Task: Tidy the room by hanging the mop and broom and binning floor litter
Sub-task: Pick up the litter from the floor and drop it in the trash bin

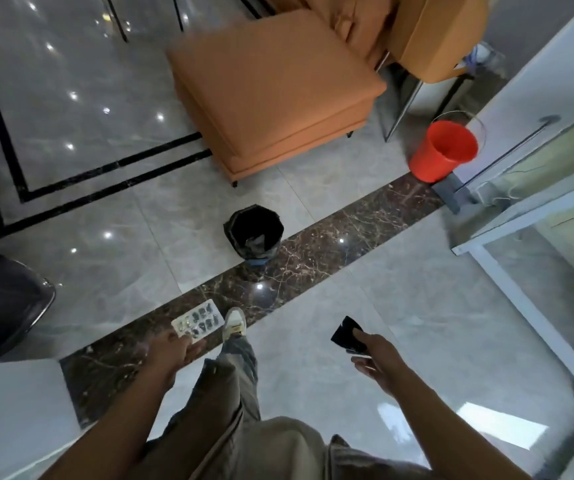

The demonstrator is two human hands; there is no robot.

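Observation:
My left hand (171,351) grips a white blister pack (198,323) with dark pockets, held low over the dark marble strip. My right hand (377,358) pinches a small black wrapper (347,336) between thumb and fingers. A black-lined bin (255,233) stands open on the floor ahead of me, about a step beyond my white shoe (233,323). Some litter lies inside the bin. No mop or broom shows clearly; a bluish mop-like head (484,55) peeks out behind the orange chair at top right.
An orange ottoman (271,95) and orange chair (427,32) stand beyond the bin. A red bucket (443,150) sits right of them beside a glass partition (534,209). A dark chair (1,303) is at left, a white surface (12,410) at lower left.

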